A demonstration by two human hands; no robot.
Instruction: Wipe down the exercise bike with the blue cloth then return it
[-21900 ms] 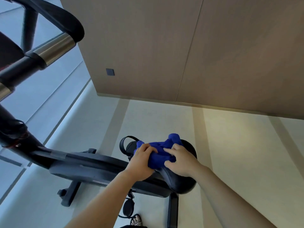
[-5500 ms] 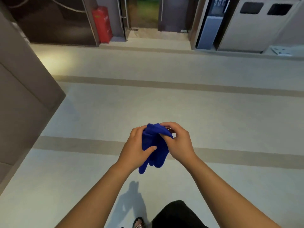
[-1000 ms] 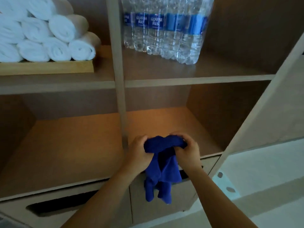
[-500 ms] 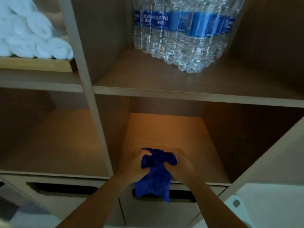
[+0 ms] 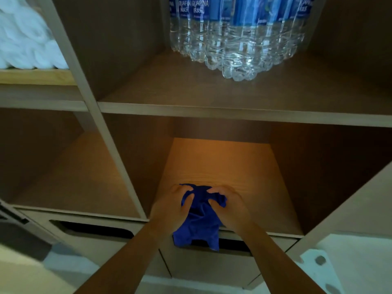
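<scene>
Both hands are bunching the blue cloth at the near lip of the lit lower-right shelf. Left hand and right hand both have fingers curled into the fabric, gripping it. Roughly half the cloth hangs over the near edge, so if they let go now I'd guess it slides off to the floor. Its long axis runs near-to-far, loose tails pointing down toward the drawer. Water bottles sit on the shelf above.
</scene>
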